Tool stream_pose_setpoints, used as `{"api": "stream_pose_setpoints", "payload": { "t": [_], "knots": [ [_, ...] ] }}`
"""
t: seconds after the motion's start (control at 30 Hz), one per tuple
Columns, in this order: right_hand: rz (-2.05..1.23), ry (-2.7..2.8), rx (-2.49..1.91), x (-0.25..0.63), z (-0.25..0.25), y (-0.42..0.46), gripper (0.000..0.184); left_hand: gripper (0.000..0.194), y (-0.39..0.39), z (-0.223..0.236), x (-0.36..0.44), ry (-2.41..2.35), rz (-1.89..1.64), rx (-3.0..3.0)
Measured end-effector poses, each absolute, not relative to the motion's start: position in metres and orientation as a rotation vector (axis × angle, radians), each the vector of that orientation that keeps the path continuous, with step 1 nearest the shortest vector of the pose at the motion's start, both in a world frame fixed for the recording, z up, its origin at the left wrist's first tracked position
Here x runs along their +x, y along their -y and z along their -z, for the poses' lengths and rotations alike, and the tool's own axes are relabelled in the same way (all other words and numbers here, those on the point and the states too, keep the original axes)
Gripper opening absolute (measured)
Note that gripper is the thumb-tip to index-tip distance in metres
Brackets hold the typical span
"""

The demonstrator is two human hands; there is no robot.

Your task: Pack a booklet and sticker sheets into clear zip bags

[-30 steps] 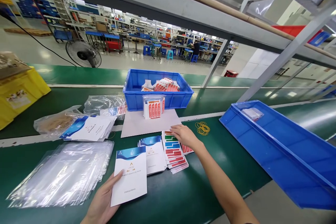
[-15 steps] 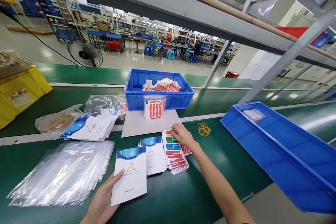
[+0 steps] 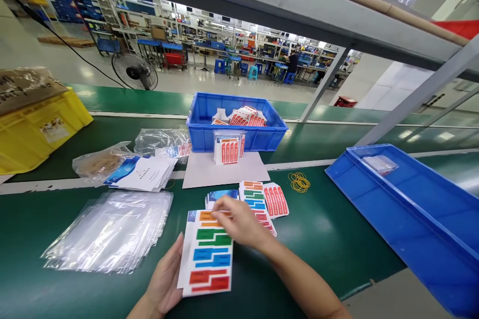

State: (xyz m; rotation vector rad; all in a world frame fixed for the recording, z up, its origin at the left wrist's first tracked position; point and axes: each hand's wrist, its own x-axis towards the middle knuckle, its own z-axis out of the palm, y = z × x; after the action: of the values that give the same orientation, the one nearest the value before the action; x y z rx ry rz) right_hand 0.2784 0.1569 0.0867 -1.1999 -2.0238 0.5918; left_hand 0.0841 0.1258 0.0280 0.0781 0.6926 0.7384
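Observation:
My left hand [image 3: 167,275] holds a white instruction booklet [image 3: 184,259] by its lower left side. Over the booklet lies a sheet of coloured labels [image 3: 212,254] in orange, green, blue and red, covering most of its front. The fingers of my right hand [image 3: 232,218] pinch that sheet at its top edge. Behind this hand, a stack of blue-topped booklets [image 3: 221,194] is partly hidden. Beside it lies a pile of coloured label sheets [image 3: 255,200], and a pile of red label sheets [image 3: 276,200] is fanned to the right.
Clear plastic bags [image 3: 116,232] lie at left, below more booklets [image 3: 144,172]. A blue bin [image 3: 239,138] with red label sheets stands at the back, a filled bag [image 3: 228,149] leaning on it. Yellow rubber bands [image 3: 299,182] and a large blue tray [image 3: 396,209] are at right.
My right hand has lifted a coloured label sheet from its pile and brought it left onto the booklet in my left hand. The red label sheets are now uncovered. The view has shifted slightly.

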Motion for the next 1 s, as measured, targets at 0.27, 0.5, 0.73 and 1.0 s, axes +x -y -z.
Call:
{"api": "stream_pose_setpoints", "payload": {
  "t": [0.27,0.5,0.73,1.0],
  "knots": [
    [-0.112,2.022,-1.342,0.329,-0.062,-0.153,0.048,0.092,-0.120,-0.045,0.089,-0.955,-0.741,0.247],
    [-0.044,2.357,-1.759,0.452,-0.027,-0.121,0.094,0.093,-0.122,-0.049,0.090,-1.066,-0.737,0.224],
    [-0.019,2.301,-1.700,0.466,-0.004,-0.113,0.046,0.080,-0.124,-0.056,0.097,-1.147,-0.750,0.282],
    [0.074,2.339,-1.593,0.467,-0.003,-0.114,0.038,0.088,-0.125,-0.050,0.094,-1.125,-0.768,0.271]
  ]
}}
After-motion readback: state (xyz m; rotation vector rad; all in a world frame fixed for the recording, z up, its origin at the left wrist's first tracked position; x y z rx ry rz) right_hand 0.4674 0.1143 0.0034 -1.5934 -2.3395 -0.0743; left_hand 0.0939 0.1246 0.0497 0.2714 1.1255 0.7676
